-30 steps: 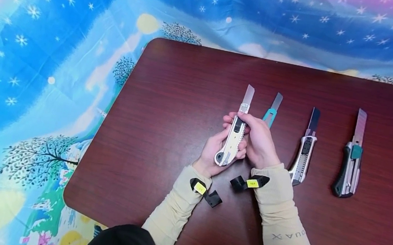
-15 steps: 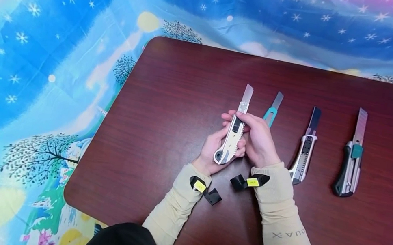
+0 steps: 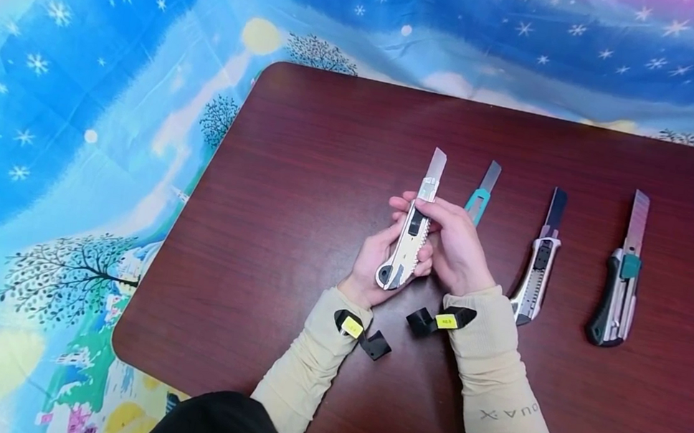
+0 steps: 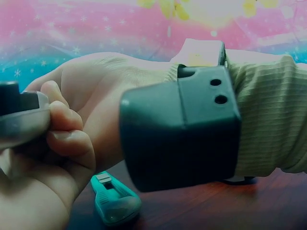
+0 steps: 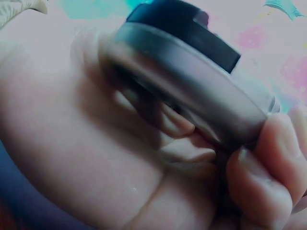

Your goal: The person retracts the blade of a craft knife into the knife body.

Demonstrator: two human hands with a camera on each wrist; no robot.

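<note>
A silver box cutter with its blade extended is held between both hands in the head view, blade pointing away from the body. My left hand grips its lower body, the fingers curling round the edge. At the upper body my right hand pinches the cutter, thumb lying across its front just above the black slider. Close up, the right wrist view shows the cutter's metal body and curled fingertips along it. Just beyond the right hand lies a teal box cutter, its lower part hidden.
Further right on the brown table lie a silver box cutter with a dark blade and a black-and-silver one with a teal slider. Black wrist devices sit on both sleeves. A patterned cloth surrounds the table.
Both hands and the held box cutter have shifted very slightly left. The grip and the blade look the same, and the other cutters stay put.
</note>
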